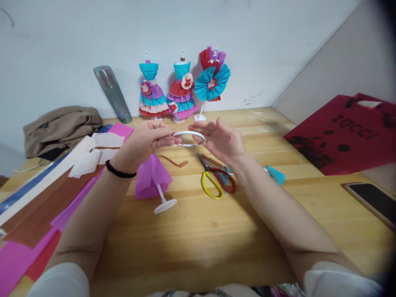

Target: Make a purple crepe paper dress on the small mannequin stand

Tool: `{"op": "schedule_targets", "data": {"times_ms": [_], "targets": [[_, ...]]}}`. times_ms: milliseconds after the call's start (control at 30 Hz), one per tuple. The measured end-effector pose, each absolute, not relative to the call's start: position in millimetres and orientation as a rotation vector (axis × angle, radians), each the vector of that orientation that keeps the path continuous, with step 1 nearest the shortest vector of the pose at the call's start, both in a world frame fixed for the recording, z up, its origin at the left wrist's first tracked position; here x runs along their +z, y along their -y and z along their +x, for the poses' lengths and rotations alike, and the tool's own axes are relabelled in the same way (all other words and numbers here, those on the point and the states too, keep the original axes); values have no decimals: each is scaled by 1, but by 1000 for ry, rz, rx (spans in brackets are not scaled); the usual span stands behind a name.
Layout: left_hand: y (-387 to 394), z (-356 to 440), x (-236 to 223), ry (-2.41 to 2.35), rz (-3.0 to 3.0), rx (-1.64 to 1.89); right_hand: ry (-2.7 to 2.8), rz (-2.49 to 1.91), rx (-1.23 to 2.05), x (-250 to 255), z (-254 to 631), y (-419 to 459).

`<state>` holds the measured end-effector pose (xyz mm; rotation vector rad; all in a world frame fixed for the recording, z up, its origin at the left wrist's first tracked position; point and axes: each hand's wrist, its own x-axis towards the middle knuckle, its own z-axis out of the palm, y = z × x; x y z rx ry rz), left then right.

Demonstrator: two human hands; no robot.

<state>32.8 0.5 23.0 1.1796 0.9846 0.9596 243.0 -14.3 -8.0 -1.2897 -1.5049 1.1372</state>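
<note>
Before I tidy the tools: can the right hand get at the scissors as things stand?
Probably yes: the scissors lie uncovered on the table close by, and nothing seems to block them, though the right hand is at the white ring.

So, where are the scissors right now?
In the head view, the scissors lie on the table, right of the purple skirt, beside the right forearm.

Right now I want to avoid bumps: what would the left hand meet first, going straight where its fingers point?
Beyond the white ring at its fingertips, the left hand would probably meet the right hand first, though depth is unclear here.
</note>
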Motion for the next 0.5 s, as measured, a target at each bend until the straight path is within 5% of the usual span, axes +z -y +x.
{"op": "schedule_targets", "data": {"times_ms": [133,300,500], "targets": [[-2,27,28,-985,1179,1020,1584,-1440,972,-9,264,11],[-3,29,27,-1030,1190,1045,2459,-1953,502,-26,269,35],[-2,37,16,-1012,1168,979,2566,-2110,351,-52,258,67]]}}
